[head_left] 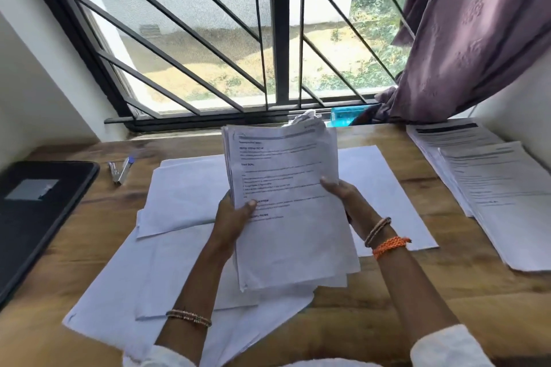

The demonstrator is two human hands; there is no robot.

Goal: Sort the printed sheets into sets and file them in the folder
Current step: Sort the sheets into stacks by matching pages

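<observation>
A stack of printed sheets (286,202) is held up over the middle of the desk (417,307), tilted toward the eyes, likely for reading its heading. The left hand (234,217) pinches its left edge, thumb on top; the right hand (343,197) grips the right edge. Loose blank-side sheets (185,194) lie scattered beneath. Two sorted piles (492,188) overlap at the right edge; one black folder (32,217) lies at the left edge, one stapler (120,170) beside it.

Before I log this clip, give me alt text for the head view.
Both hands, left and right, hold a stack of white printed sheets above loose white sheets on a wooden table; a black folder lies left.
</observation>
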